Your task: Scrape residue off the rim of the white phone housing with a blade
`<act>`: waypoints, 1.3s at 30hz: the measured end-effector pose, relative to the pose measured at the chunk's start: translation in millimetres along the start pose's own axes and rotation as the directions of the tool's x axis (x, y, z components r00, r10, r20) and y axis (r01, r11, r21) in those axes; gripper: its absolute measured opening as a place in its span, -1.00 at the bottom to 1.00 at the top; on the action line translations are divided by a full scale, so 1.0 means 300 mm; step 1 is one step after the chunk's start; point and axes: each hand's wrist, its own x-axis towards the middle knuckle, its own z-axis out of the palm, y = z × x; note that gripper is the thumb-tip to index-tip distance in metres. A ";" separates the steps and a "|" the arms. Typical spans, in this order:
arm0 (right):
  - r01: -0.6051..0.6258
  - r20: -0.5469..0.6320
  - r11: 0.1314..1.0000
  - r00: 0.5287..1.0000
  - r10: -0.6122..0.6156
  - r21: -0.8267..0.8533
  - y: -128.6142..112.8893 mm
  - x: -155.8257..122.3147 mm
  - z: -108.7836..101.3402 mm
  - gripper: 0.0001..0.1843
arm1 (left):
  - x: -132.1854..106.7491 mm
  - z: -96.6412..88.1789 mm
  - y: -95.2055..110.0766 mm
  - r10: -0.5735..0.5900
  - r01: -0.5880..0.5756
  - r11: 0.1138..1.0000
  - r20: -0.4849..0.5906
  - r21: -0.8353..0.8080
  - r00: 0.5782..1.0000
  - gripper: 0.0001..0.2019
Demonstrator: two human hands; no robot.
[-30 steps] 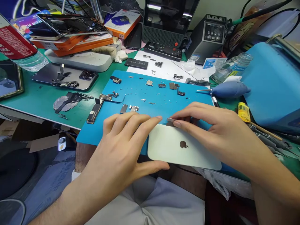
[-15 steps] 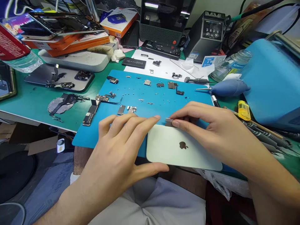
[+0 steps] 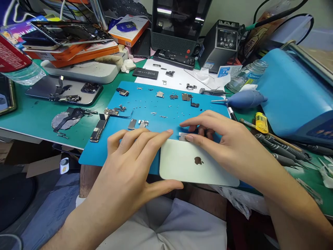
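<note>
Your hands and the glossy white phone shell [image 3: 208, 170] have drifted toward 9 o'clock on the blue rubber mat [image 3: 156, 100]. Your left hand [image 3: 130, 163] has its grip spread, bracing the shell's 9 o'clock end. Your right hand [image 3: 226, 142] half covers a small grey metal strip [image 3: 182, 136] at 12 o'clock, and I cannot tell its grip.

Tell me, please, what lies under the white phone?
The white phone rests on the blue mat, visible around it; anything beneath is covered, and the right hand hides its far corner.

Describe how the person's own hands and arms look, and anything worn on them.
The left hand and right hand are bare: no gloves, no watch or band at either wrist. No sleeve shows on either arm up to the picture's edge.
</note>
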 end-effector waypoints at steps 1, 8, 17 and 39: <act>-0.002 0.004 1.000 1.000 0.002 0.000 0.001 0.000 -0.001 -0.80 | 0.000 0.001 0.000 0.001 -0.001 1.000 -0.001 0.002 1.000 -0.31; 0.013 0.036 1.000 0.999 -0.013 -0.010 -0.004 0.000 -0.011 -0.81 | -0.002 0.000 0.002 -0.012 0.012 1.000 0.003 0.005 1.000 -0.30; 0.059 0.071 0.998 0.996 -0.057 -0.030 0.001 0.002 -0.022 -0.76 | -0.001 -0.003 0.004 -0.017 0.017 1.000 0.003 0.013 1.000 -0.30; -0.075 -0.007 0.996 0.997 0.075 0.042 -0.027 -0.015 0.016 -0.79 | 0.003 0.002 -0.002 -0.004 0.004 1.000 -0.019 -0.031 1.000 -0.27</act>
